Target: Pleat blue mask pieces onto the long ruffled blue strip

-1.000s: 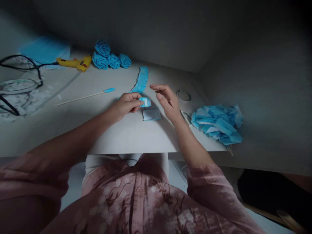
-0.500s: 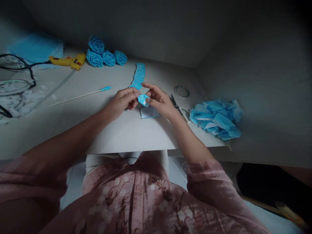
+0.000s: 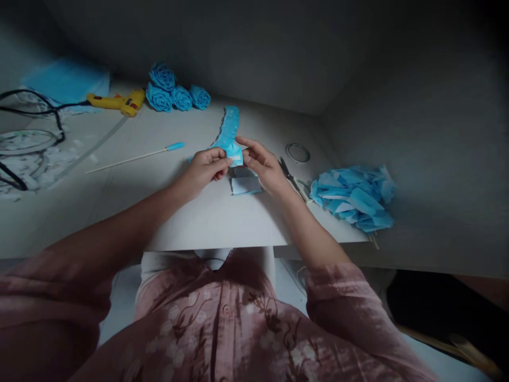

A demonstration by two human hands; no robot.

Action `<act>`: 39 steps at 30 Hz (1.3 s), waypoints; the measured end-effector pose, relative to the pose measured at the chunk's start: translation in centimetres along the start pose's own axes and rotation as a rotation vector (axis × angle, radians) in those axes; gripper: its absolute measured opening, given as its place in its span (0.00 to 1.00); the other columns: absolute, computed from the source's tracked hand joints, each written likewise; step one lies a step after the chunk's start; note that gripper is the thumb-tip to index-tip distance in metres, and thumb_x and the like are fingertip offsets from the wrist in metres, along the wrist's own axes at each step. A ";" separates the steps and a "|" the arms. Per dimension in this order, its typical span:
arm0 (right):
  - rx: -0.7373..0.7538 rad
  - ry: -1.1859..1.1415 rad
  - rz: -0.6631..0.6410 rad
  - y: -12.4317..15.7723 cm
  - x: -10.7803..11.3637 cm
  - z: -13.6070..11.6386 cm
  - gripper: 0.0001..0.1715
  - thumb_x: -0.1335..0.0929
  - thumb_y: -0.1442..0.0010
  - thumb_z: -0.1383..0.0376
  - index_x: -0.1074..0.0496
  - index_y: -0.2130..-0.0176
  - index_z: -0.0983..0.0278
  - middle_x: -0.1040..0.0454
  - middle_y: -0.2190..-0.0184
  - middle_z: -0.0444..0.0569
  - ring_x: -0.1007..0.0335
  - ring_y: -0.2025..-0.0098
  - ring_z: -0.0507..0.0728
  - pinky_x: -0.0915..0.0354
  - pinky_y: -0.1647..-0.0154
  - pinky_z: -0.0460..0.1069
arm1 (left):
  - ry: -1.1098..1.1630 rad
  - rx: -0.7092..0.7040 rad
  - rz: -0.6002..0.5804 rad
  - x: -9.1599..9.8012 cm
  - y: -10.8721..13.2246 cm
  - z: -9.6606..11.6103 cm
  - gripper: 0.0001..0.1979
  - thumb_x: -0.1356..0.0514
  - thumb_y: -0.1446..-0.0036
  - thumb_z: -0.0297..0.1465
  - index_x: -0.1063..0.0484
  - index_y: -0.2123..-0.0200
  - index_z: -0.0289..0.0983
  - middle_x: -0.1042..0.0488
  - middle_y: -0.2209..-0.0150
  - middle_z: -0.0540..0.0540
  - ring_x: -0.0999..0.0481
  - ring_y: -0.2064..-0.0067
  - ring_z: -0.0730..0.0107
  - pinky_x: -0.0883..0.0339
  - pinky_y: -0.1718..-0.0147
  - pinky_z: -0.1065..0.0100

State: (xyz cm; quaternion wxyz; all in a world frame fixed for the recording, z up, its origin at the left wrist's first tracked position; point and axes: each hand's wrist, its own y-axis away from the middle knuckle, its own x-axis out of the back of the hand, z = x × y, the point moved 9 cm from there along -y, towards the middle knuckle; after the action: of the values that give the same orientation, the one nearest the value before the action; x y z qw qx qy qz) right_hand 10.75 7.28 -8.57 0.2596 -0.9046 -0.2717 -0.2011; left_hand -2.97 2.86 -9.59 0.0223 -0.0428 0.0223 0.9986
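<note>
My left hand [image 3: 209, 168] pinches a small folded piece of blue crepe paper [image 3: 235, 154] between thumb and fingers; its pale inner side shows in part. At the paper's right edge is my right hand [image 3: 264, 163], fingers curled and thumb against the edge, the index finger reaching along the top. Just beyond the hands a scalloped blue paper strip [image 3: 229, 121] lies on the table. Below them rests a pale folded piece of paper [image 3: 245, 185]. Black-bladed scissors [image 3: 293, 179] lie beside my right wrist.
Several blue paper roses [image 3: 161, 98] sit at the back left, near a yellow glue gun [image 3: 129, 103] with its black cord. A blue-tipped stick [image 3: 147, 156] lies left of my hands. Rightward are a tape ring [image 3: 297, 153] and a heap of blue paper [image 3: 352, 196].
The paper in my fingers has turned, showing more of its flat side. My left thumb now lies over its front, and my right thumb has shifted to its right edge.
</note>
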 end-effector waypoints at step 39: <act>-0.669 1.018 0.107 3.6 9.8 4.0 0.22 0.36 0.28 0.65 0.16 0.44 0.65 0.14 0.47 0.62 0.17 0.45 0.68 0.30 0.50 0.53 | 0.022 -0.011 -0.011 0.6 -0.5 -0.7 0.06 0.34 0.39 0.27 0.27 0.68 0.35 0.18 0.71 0.44 0.26 0.77 0.77 0.37 0.76 0.73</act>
State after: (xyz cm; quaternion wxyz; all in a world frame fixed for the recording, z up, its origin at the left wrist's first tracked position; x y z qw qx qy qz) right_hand 21.39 10.82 -8.04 0.0686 -0.7397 0.0101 -0.6694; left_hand -3.43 3.37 -10.38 0.0275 -0.0539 0.0169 0.9980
